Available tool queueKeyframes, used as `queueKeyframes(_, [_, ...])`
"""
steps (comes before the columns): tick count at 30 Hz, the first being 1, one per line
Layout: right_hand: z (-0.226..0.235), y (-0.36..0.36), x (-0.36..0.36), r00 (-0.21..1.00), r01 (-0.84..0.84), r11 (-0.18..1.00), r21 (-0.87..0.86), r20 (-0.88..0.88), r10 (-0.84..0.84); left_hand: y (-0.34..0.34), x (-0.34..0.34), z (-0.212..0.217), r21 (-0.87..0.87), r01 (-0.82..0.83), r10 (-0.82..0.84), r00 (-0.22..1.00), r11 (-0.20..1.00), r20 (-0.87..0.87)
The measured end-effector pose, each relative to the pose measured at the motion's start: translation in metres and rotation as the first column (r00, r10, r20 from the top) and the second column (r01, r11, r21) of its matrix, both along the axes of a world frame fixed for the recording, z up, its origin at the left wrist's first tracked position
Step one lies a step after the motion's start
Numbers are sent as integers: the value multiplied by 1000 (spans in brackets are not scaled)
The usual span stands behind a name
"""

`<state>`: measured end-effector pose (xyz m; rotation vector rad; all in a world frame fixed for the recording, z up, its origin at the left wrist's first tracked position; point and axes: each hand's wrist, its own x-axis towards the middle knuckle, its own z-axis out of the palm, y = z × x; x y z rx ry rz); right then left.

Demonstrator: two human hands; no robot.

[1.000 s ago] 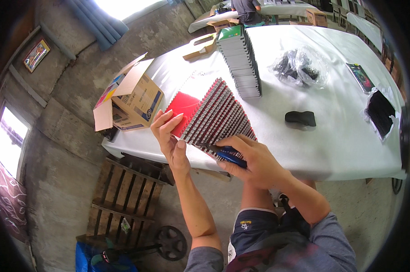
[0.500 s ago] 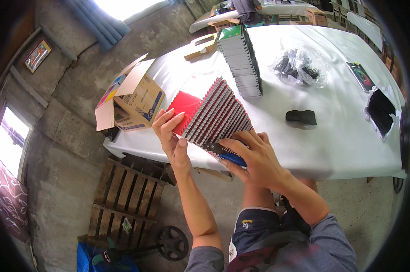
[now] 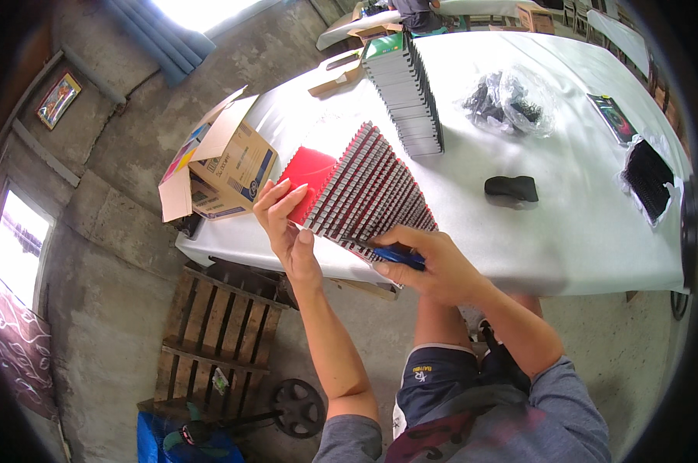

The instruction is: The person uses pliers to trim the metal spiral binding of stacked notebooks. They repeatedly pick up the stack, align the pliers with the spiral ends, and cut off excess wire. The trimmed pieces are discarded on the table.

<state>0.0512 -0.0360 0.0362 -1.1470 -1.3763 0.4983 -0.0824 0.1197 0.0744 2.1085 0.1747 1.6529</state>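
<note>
A stack of red-covered, wire-bound notebooks (image 3: 376, 193) stands tilted at the near edge of the white-covered table (image 3: 588, 247), its rows of wire spines facing me. My left hand (image 3: 291, 228) grips the stack's left side, fingertips on the red cover and thumb at the lower corner. In my right hand (image 3: 445, 266) is a blue-handled hand tool that looks like pliers (image 3: 401, 257). Its head meets the wire spines near the stack's lower right corner, and my fingers partly hide it.
Behind stands a tall stack of green-topped notebooks (image 3: 407, 100). An open cardboard box (image 3: 237, 174) is at left. A plastic bag of black pieces (image 3: 511, 108), a black object (image 3: 511, 188) and a black bundle (image 3: 648, 179) lie rightward. A wooden pallet (image 3: 210, 351) is below left; a person (image 3: 418, 17) sits far back.
The pliers' head has gone from plainly visible to mostly hidden against the spines. My right hand has shifted slightly right and down; my left hand keeps its hold.
</note>
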Motion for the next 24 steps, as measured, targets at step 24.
queueKeyframes(24, [8, -7, 3, 887, -339, 918, -206, -395, 239, -2, 2, -3, -14, 6, -6, 1000, 1000, 27])
